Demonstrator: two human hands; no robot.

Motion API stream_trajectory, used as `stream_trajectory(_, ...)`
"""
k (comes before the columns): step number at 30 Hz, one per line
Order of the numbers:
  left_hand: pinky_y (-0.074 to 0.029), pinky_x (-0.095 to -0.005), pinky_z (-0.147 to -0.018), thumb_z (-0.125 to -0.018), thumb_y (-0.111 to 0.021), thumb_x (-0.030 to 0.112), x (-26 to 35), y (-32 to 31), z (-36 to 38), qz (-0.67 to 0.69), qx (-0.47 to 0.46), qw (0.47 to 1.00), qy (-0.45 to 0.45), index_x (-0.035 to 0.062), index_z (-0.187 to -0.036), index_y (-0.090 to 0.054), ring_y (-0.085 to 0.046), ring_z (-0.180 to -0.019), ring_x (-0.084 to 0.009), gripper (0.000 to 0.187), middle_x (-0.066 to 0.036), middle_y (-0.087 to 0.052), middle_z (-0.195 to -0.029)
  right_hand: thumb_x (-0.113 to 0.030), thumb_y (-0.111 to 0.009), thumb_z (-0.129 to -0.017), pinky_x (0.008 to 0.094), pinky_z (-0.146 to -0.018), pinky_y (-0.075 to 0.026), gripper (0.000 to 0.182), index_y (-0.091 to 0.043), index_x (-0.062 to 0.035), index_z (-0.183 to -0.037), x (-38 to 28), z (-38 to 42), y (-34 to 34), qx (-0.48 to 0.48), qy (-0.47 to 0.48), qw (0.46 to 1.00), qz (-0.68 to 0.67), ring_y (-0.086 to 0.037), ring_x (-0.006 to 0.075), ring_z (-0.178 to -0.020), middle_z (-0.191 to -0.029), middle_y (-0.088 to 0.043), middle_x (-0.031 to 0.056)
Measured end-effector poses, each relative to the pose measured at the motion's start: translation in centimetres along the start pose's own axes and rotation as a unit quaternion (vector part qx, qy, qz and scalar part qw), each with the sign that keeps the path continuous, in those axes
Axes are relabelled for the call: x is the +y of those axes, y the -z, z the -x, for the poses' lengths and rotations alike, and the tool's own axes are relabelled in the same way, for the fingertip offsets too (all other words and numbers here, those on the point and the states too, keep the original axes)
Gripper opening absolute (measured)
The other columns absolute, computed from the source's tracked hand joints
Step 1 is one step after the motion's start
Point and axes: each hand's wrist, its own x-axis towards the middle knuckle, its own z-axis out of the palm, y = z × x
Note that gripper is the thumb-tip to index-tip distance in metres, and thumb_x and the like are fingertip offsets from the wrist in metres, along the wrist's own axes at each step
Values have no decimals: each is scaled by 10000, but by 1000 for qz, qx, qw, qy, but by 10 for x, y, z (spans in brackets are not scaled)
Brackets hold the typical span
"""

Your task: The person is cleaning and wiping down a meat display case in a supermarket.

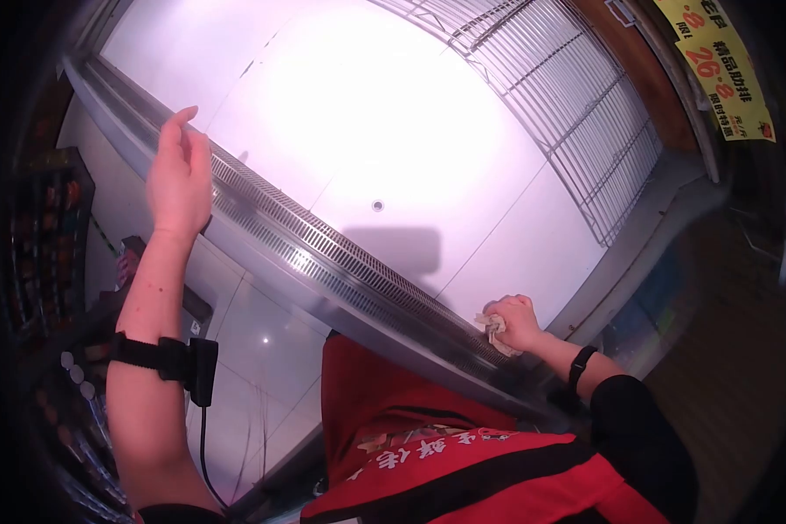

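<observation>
My left hand point(182, 179) is raised at the case's near edge, over the left end of a slotted metal grille point(306, 231). Its fingers are stretched out and it holds nothing. Down at the grille's right end, my right hand point(519, 321) is closed around a crumpled beige cloth point(495, 330), part of which sticks out below the fingers. Beyond the grille lies the white floor panel point(489, 227) of a display case, brightly lit, with a small round drain hole point(377, 206).
Wire racks point(568, 96) line the case's far right side. Yellow price signs point(720, 74) hang at the upper right. A smooth metal rim point(236, 249) runs along the near side. Shelves of packaged goods point(57, 236) stand at the left, beside a tiled floor point(266, 336).
</observation>
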Motion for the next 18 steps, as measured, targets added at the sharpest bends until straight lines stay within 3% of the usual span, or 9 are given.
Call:
stream_trajectory(3,-486,-334,-835,-1011,-476,268,8,1,2,1,1,1000,12,123,-1355,-514,-629,-858,-207,374,-96,-648,-954,-114,-764,-644,400,-1018,-352,446,-651,-188,-1069,3,-9,21,146,-107,976,-121,-564,252,-1088,-1042,-628,36)
stream_trajectory(6,-483,-327,-825,-1013,-474,262,6,0,1,-7,2,1000,13,123,-1351,-515,-623,-840,-198,368,-89,-644,-938,-81,-771,-631,445,-1037,-357,462,-655,-174,-1068,20,-28,34,268,-149,926,-219,-552,301,-1111,-1067,-616,59)
stream_trajectory(9,-481,-325,-813,-1013,-477,258,4,0,1,-17,2,1000,3,120,-1350,-513,-619,-834,-194,366,-83,-640,-918,-43,-765,-640,483,-1056,-355,390,-637,-141,-995,23,-53,42,418,-116,864,-256,-543,323,-1162,-1061,-617,60)
stream_trajectory(12,-430,-235,-720,-1026,-498,183,6,0,2,-8,9,1000,-8,59,-1347,-509,-505,-743,-83,344,7,-547,-826,-15,-748,-669,513,-1109,-320,316,-601,-120,-928,25,-71,45,522,-73,829,-188,-531,327,-1212,-1061,-617,66)
stream_trajectory(15,-470,-312,-758,-1015,-485,270,-11,-6,-3,-24,39,998,-49,121,-1348,-515,-579,-752,-172,367,-61,-609,-861,-24,-740,-693,556,-1147,-266,267,-557,-112,-868,37,-62,26,487,-36,869,-86,-519,342,-1239,-1059,-618,71)
stream_trajectory(18,-467,-311,-740,-1018,-485,273,-10,-5,-2,8,19,1000,-20,117,-1351,-515,-568,-731,-160,369,-53,-602,-848,-22,-732,-680,590,-1162,-227,306,-604,-105,-946,41,-42,12,427,6,903,-48,-522,355,-1213,-1053,-612,78)
